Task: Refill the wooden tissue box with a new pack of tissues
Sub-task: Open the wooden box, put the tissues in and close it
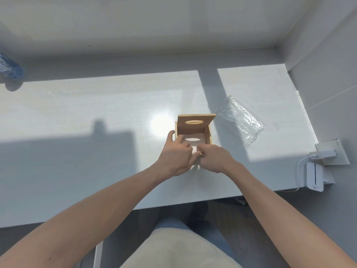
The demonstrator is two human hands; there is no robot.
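Note:
A small wooden tissue box stands on the white table, its lid with an oval slot tipped up and back. White tissues lie inside the box. My left hand is at the box's near-left corner, thumb outside the left wall, fingers reaching in onto the tissues. My right hand is at the near edge with fingers curled and pinched at the tissues; what exactly it grips is hidden by the fingers.
An empty clear plastic wrapper lies to the right of the box. A blue patterned pack sits at the far left edge. A wall socket with a white charger and a white device are at the table's right end.

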